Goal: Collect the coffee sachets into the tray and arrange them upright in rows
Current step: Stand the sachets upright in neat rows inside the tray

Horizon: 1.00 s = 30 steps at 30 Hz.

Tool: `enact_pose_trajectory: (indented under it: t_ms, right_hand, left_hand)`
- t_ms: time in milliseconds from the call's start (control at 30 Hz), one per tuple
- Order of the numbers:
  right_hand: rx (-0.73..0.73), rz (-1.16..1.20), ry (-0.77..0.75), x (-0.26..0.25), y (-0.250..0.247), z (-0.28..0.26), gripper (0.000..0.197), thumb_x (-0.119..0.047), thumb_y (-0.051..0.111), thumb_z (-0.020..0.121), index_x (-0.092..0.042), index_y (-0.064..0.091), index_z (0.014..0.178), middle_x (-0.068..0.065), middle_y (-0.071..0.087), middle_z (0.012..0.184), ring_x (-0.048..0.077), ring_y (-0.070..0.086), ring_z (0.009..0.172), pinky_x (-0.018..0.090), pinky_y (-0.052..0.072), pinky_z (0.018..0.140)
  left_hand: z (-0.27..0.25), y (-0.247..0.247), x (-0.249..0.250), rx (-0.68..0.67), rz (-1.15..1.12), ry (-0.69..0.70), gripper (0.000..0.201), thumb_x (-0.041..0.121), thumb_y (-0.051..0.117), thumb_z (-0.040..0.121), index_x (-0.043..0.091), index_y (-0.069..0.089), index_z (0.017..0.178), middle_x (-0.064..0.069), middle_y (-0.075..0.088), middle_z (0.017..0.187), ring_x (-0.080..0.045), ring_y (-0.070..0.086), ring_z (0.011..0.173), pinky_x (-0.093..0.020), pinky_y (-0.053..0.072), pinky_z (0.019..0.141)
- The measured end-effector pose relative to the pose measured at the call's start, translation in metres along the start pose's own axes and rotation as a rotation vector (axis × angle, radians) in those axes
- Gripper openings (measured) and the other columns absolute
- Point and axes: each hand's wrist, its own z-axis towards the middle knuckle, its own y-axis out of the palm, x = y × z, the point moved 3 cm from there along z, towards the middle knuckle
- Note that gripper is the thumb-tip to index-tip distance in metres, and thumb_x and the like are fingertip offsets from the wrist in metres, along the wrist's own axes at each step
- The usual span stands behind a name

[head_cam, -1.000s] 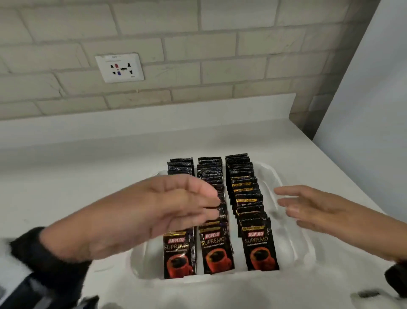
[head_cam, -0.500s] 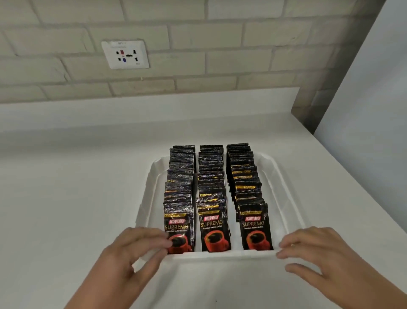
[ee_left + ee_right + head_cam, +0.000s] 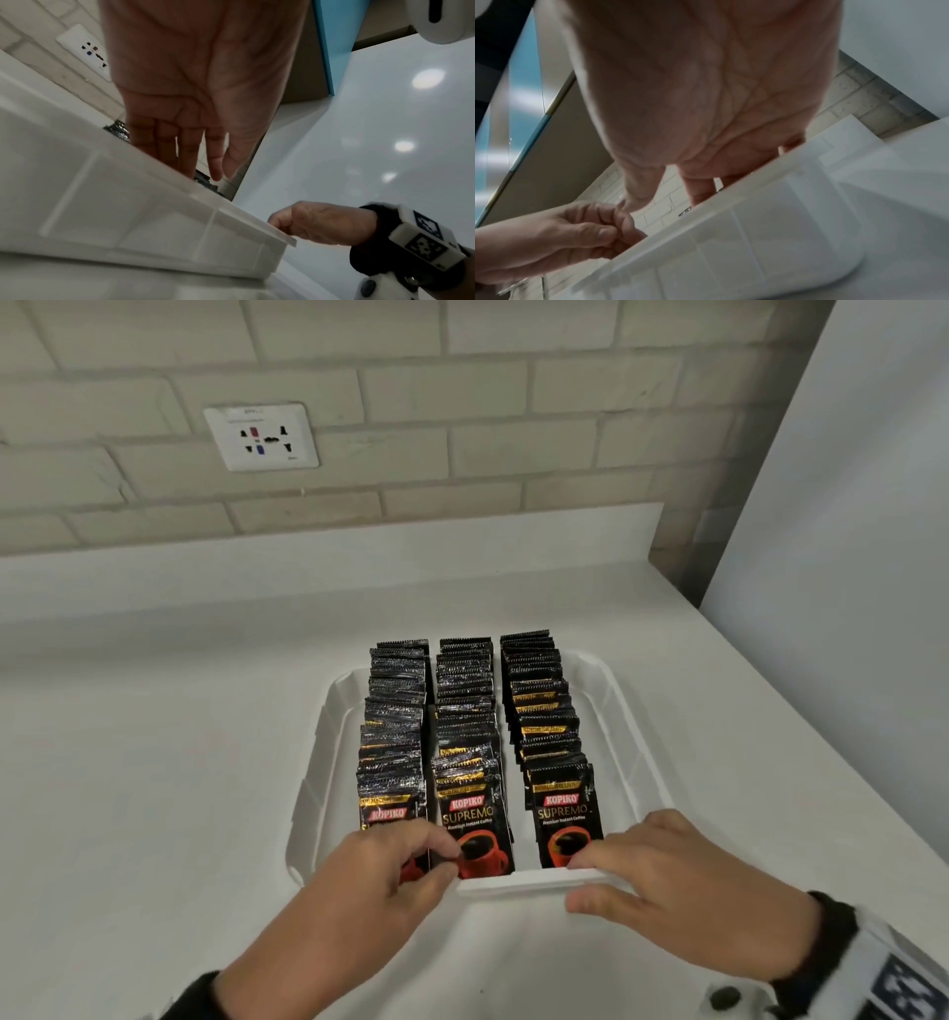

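Note:
A white tray (image 3: 639, 762) sits on the white counter and holds three rows of black Kopiko coffee sachets (image 3: 464, 737), all upright and facing me. My left hand (image 3: 447, 857) is at the tray's near-left rim, with fingers curled inside against the front sachets and the thumb outside. It hides the lower half of the left row's front sachet. At the near-right rim my right hand (image 3: 580, 883) grips with fingers on top and the thumb under the flange. The right wrist view shows the tray's outer wall (image 3: 757, 233) and my left hand (image 3: 613, 227).
A brick wall with a white socket plate (image 3: 262, 436) stands behind the counter. A tall white panel (image 3: 847, 557) closes the right side, and the counter's edge runs diagonally near the tray's right side. Bare counter (image 3: 154, 762) lies left of the tray.
Both hands dropped from above the sachet rows to the tray's near rim and closed on it. The rows stand as before.

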Motion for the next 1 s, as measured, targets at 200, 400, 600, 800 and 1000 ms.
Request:
enact_pose_trajectory:
  t_ms: [200,400,600,800,1000]
  right_hand:
    - [0.086,-0.058,-0.07,0.005,-0.011,-0.005,0.083,-0.082,0.005,0.061,-0.042,0.046,0.121,-0.032,0.048,0.099,-0.011,0.038,0.091,0.012,0.019,0.095]
    - [0.31,-0.058,-0.104,0.029,-0.006,-0.01,0.026,-0.048,0.045,0.071,-0.05,0.045,0.097,-0.03,0.051,0.074,-0.013,0.044,0.069,0.005,0.03,0.07]
    - [0.349,-0.048,-0.05,0.039,-0.014,-0.001,0.028,-0.05,0.042,0.07,-0.051,0.044,0.098,-0.032,0.047,0.085,-0.017,0.044,0.072,0.002,0.03,0.071]
    - [0.432,-0.061,-0.042,0.056,-0.017,0.007,0.027,-0.052,0.044,0.072,-0.05,0.048,0.099,-0.044,0.027,0.078,-0.021,0.041,0.072,-0.002,0.026,0.074]
    - [0.38,0.033,0.003,0.065,-0.022,0.017,0.027,-0.049,0.05,0.075,-0.046,0.055,0.101,-0.05,0.041,0.083,-0.029,0.038,0.078,-0.002,0.024,0.079]
  left_hand:
    - [-0.018,-0.037,-0.028,0.069,0.314,0.277,0.023,0.061,0.043,0.086,0.047,0.056,0.098,0.047,0.048,0.11,0.019,0.052,0.092,0.008,0.033,0.077]
    - [-0.032,-0.049,-0.061,0.173,0.258,0.301,0.031,0.062,0.032,0.092,0.043,0.057,0.095,0.03,0.052,0.104,0.016,0.05,0.09,0.006,0.036,0.078]
    - [-0.018,-0.045,-0.063,0.22,0.241,0.341,0.029,0.06,0.036,0.092,0.041,0.057,0.094,0.028,0.053,0.097,0.015,0.05,0.087,0.004,0.038,0.073]
    - [-0.006,-0.044,-0.068,0.273,0.249,0.336,0.03,0.066,0.034,0.089,0.046,0.055,0.097,0.05,0.045,0.102,0.023,0.047,0.09,0.005,0.038,0.073]
    - [0.007,-0.044,-0.074,0.273,0.239,0.315,0.025,0.068,0.033,0.087,0.058,0.05,0.101,0.051,0.045,0.101,0.026,0.045,0.09,0.007,0.036,0.071]
